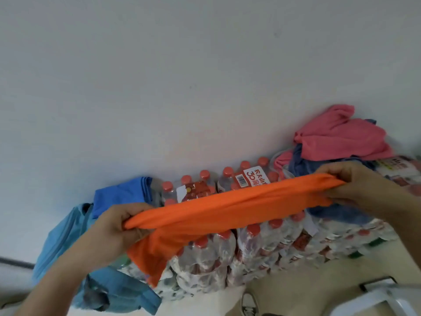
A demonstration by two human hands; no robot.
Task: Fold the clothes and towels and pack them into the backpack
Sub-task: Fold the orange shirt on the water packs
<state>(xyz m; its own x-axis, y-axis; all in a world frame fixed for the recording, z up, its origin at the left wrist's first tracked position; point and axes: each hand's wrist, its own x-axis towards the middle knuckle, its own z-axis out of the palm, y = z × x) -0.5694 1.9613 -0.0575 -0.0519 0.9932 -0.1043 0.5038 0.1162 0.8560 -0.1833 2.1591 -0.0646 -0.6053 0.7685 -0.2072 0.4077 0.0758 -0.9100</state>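
Orange cloth, edge taut above bottles

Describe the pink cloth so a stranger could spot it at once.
Find the shrink-wrapped water bottle packs along the wall. At their right end the pink cloth tops a laundry heap. Its pink stands out against the dark blue fabric beneath.

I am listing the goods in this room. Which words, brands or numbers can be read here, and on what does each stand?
"农夫山": red and white label on the bottle pack, tilted, cut off by the orange cloth.
"30": same label, large red digits.
Digits of the barcode: too small to read.
The label at the right edge: blurred, unreadable.
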